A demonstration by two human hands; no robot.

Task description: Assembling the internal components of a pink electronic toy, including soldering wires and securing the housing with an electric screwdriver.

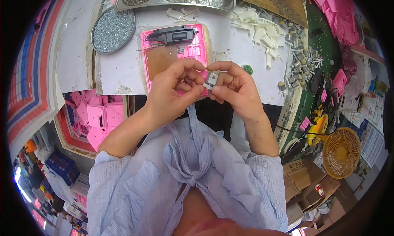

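Note:
Above the near edge of the table, my two hands meet at a small silver motor. My right hand grips it between thumb and fingers. At the motor's lower end sits a small white plastic piece, pinched by the thumb of my left hand; the left index fingertip reaches toward the motor's top. Behind and below the hands lies a pink plastic housing, flat on a padded surface. It carries a black speaker-like module with thin wires and a brown panel.
A round tray of small screws stands at the far left, and a metal tray of small parts at the back. White plastic pieces and loose motors are heaped to the right. A crate of pink housings is lower left; a yellow fan is lower right.

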